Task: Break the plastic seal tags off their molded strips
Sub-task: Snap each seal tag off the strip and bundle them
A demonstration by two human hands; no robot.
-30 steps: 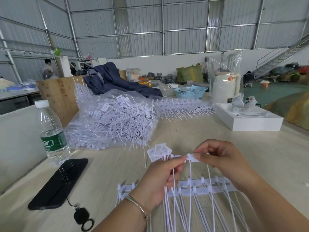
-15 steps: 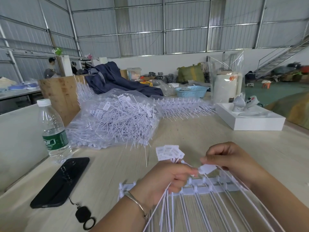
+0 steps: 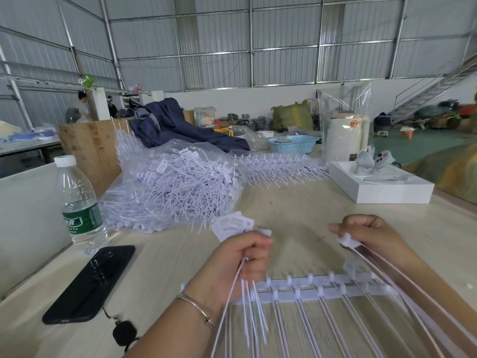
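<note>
White plastic seal tags (image 3: pixel 232 224) stand bunched in the clenched left hand (image 3: pixel 238 264), their tails trailing toward the viewer. To the right, the right hand (image 3: pixel 371 237) pinches a single tag (image 3: pixel 348 240). Near both hands, the molded strip (image 3: pixel 304 290) lies on the wooden table (image 3: pixel 296 202); far left sits a bagged heap of loose tags (image 3: pixel 175 187).

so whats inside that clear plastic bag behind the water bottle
The clear plastic bag holds a loose heap of white seal tags, flat heads and thin tails pointing every way. What lies at the bottom of the heap is covered.
</note>
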